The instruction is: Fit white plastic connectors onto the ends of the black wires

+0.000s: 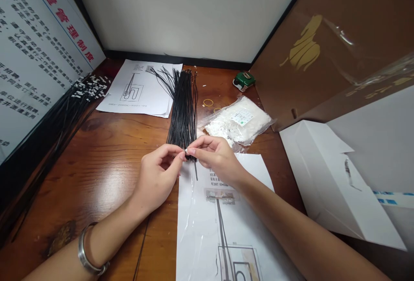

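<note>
My left hand point(158, 177) and my right hand point(218, 156) meet fingertip to fingertip at the near end of a bundle of black wires point(183, 104). The left thumb and index finger are pinched on what looks like a thin black wire end, mostly hidden by the fingers. My right thumb and index finger pinch a tiny white connector point(186, 151) against that spot. How far the wire sits in the connector cannot be made out. Beyond my right hand lies a clear plastic bag point(239, 119) of small white pieces, with its opening toward the hand.
Printed drawing sheets lie beneath my right arm point(197, 229) and at the back left point(129, 89). Wires with white connectors point(90, 86) are heaped at left. A green tape measure point(243, 81), rubber band point(208, 102), brown box point(323, 43) and white carton point(323, 177) stand around.
</note>
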Available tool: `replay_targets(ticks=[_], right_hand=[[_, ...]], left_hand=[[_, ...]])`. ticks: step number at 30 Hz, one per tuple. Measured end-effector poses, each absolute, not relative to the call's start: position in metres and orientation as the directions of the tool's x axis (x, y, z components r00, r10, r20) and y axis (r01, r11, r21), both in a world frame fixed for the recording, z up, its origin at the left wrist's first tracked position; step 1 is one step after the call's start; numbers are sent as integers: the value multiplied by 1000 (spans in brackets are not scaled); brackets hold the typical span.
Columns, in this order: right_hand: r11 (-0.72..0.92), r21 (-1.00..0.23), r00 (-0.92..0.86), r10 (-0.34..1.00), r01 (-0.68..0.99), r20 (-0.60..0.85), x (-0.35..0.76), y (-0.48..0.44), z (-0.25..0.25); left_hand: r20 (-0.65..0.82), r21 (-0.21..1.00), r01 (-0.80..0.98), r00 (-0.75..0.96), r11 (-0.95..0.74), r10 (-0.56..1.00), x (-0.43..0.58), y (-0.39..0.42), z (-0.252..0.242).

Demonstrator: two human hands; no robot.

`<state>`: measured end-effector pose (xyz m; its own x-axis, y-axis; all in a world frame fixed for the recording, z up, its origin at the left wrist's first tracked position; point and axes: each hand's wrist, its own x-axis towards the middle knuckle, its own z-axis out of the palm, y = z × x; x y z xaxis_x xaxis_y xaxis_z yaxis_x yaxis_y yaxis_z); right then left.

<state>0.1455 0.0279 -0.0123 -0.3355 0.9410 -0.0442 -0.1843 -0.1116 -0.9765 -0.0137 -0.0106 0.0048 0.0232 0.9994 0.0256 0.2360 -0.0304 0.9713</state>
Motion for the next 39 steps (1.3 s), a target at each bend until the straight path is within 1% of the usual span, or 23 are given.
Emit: replay_targets(ticks=[7,15,22,26,32,35,39], right_hand=[[-69,-984,-336,942,-163,-10,145,27,-11],[-60,-993,-308,951,-102,-26,143,25,-12],[-84,-989,-307,951,-121,-43,143,26,-12],[-101,-992,-277,958,-73,-77,142,24,-14],[-68,-997,-229,971,27,-73,139,20,-19],[-97,-995,-228,969,10,-97,139,20,-17],[-153,-987,-226,964,-51,-138,140,20,-12]], left_hand=[[-1,969,248,32,-7,999,-16,-11,4],[-14,959,284,15,10,1000,-15,-11,2],[-31,955,297,9,27,999,-15,-11,3],[-48,953,300,-2,46,999,-15,-11,3],[-62,950,304,-18,65,998,-15,-11,4],[-69,959,273,-11,70,998,-14,-10,4],[-114,975,193,-9,113,993,-13,-8,5]])
